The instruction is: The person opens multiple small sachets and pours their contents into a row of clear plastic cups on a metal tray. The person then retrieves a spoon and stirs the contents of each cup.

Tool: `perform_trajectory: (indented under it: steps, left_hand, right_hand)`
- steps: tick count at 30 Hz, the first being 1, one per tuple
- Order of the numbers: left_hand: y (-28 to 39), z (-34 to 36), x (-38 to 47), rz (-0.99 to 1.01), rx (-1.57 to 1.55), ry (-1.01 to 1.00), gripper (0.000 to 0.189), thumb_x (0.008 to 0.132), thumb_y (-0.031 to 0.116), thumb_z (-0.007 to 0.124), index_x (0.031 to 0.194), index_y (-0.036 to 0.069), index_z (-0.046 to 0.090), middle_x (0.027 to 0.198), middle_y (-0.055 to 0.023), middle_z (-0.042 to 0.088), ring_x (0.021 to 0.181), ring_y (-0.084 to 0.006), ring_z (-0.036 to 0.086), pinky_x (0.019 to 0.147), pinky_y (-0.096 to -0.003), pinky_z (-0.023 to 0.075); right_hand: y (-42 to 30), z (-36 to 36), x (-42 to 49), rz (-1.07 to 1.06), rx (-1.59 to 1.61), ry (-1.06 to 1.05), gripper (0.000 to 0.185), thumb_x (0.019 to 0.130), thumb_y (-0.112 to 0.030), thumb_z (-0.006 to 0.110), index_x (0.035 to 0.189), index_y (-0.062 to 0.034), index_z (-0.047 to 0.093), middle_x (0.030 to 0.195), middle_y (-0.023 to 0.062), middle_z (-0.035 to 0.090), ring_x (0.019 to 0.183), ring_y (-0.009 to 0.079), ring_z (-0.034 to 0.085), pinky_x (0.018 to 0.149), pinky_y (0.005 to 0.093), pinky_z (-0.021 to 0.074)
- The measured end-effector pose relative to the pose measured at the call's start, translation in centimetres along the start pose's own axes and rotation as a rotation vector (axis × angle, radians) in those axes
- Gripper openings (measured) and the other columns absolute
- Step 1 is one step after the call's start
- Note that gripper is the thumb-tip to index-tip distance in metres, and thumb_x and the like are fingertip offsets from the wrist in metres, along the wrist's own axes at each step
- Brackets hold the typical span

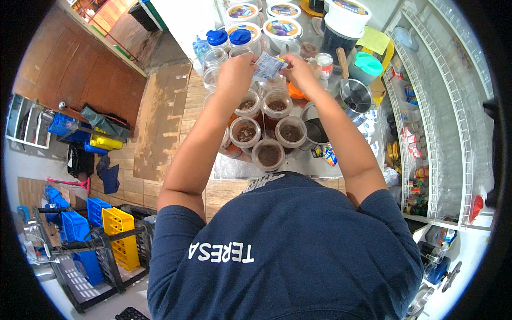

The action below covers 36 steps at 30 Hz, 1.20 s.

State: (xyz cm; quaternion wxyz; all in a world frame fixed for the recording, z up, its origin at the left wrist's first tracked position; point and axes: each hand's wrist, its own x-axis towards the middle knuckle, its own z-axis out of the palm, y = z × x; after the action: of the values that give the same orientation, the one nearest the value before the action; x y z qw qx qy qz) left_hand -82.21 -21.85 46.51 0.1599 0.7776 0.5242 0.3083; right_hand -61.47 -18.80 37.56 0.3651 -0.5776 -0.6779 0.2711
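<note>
A small printed sachet [267,67] is held between my left hand [239,70] and my right hand [298,72], above the far rows of clear plastic jars. Both hands pinch it at opposite edges. Nearer to me, several open plastic jars hold brown contents: one jar [268,155] stands at the near end, with a second [291,131] and a third [245,133] behind it. Beyond my left hand are clear jars, one of them [216,57] with no visible contents, and jars with blue lids [241,37]. An orange item [297,91] lies below my right hand.
White tubs with printed lids [282,29] stand at the table's far side. To the right are a metal saucepan with a wooden handle [354,96], a teal-lidded pitcher [367,64] and a white wire shelf [424,120]. Blue and yellow crates [120,236] stand at the lower left.
</note>
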Motion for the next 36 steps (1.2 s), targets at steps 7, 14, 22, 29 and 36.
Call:
perform_trajectory:
  steps: [7, 14, 22, 29, 36]
  left_hand:
    - [0.9, 1.9, -1.0, 0.004, 0.04, -0.011, 0.042, 0.091, 0.016, 0.061, 0.13, 0.006, 0.053, 0.117, -0.0203, 0.064, 0.109, -0.0385, 0.06, 0.091, -0.0436, 0.0468]
    - [-0.3, 4.3, -1.5, 0.143, 0.149, 0.05, 0.06, 0.096, 0.01, 0.049, 0.15, 0.001, 0.023, 0.154, -0.0193, 0.03, 0.142, -0.0348, 0.029, 0.114, -0.049, 0.0267]
    - [-0.1, 4.9, -2.5, 0.148, 0.224, 0.072, 0.058, 0.096, 0.006, 0.043, 0.151, 0.003, 0.024, 0.155, -0.0162, 0.03, 0.145, -0.0311, 0.026, 0.116, -0.053, 0.0165]
    - [0.7, 4.7, -3.2, 0.113, 0.305, 0.064, 0.058, 0.095, 0.008, 0.046, 0.15, 0.004, 0.029, 0.151, -0.017, 0.037, 0.144, -0.0294, 0.029, 0.116, -0.0544, 0.0155]
    - [4.5, 0.7, -5.0, -0.089, 0.393, 0.095, 0.061, 0.093, 0.026, 0.058, 0.147, 0.006, 0.035, 0.115, -0.0143, 0.068, 0.111, -0.0321, 0.062, 0.113, -0.048, 0.0289]
  right_hand:
    - [-1.6, 0.2, -1.6, -0.059, -0.431, 0.098, 0.039, 0.086, -0.021, 0.068, 0.122, -0.0107, 0.06, 0.126, 0.0076, 0.061, 0.123, 0.028, 0.051, 0.103, 0.0548, 0.0302]
    - [-1.5, 0.5, -1.8, -0.058, -0.365, 0.12, 0.039, 0.087, -0.019, 0.065, 0.123, -0.0087, 0.06, 0.12, 0.0129, 0.064, 0.115, 0.0321, 0.058, 0.096, 0.0518, 0.0369]
    - [-1.7, 0.6, -2.3, -0.046, -0.305, 0.168, 0.039, 0.087, -0.021, 0.065, 0.124, -0.0088, 0.06, 0.122, 0.0116, 0.064, 0.115, 0.031, 0.058, 0.101, 0.0547, 0.0332]
    - [-1.4, 0.7, -2.3, -0.067, -0.305, 0.166, 0.037, 0.086, -0.019, 0.066, 0.122, -0.0108, 0.061, 0.121, 0.0108, 0.064, 0.114, 0.0312, 0.058, 0.102, 0.0556, 0.0327]
    - [-4.3, -4.2, -2.0, -0.35, 0.106, 0.178, 0.044, 0.083, -0.009, 0.069, 0.125, -0.0154, 0.058, 0.103, 0.0054, 0.064, 0.096, 0.0197, 0.063, 0.082, 0.0358, 0.05]
